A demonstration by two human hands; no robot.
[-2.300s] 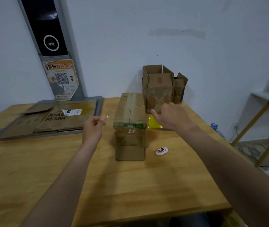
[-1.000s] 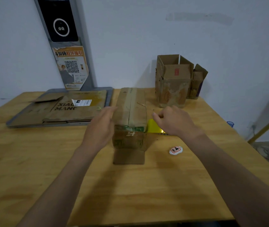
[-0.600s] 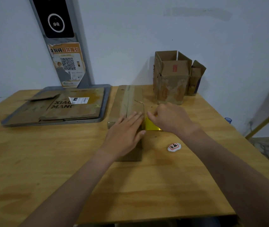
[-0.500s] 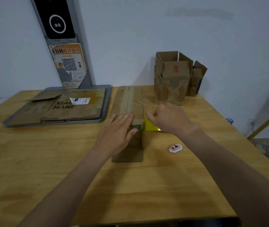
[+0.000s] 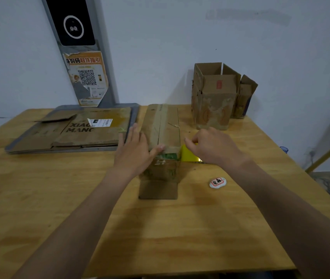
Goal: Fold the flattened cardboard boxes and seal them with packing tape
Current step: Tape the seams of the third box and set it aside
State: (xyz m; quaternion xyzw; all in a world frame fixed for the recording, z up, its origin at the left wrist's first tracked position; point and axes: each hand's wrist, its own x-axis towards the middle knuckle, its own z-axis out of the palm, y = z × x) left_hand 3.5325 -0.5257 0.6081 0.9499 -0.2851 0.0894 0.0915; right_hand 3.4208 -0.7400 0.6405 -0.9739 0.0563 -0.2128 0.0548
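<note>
Head view shows the left hand (image 5: 134,154) off the lid of the long cardboard box (image 5: 164,125), where it lay flat half a second ago. It now sits against the box's left wall with straight fingers, and the thumb reaches over the near top edge. About two seconds back this hand was a loose fist clear of the box, so it has come in, pressed across the top seam and slid to the side.

The right hand (image 5: 212,148) has barely shifted. It hovers just beside the box's right wall with curled fingers, above a yellow piece (image 5: 188,157) that may be the tape. Whether it pinches anything cannot be told, as the hand hides its own fingertips.

The box lies lengthwise in the middle of the wooden table (image 5: 160,238), its top flaps meeting under a strip of tape. I judge the top seal is being rubbed down and the box steadied, perhaps for turning.

More flattened cardboard (image 5: 83,131) waits at the left, and two open-topped boxes (image 5: 214,101) stand by the wall.
</note>
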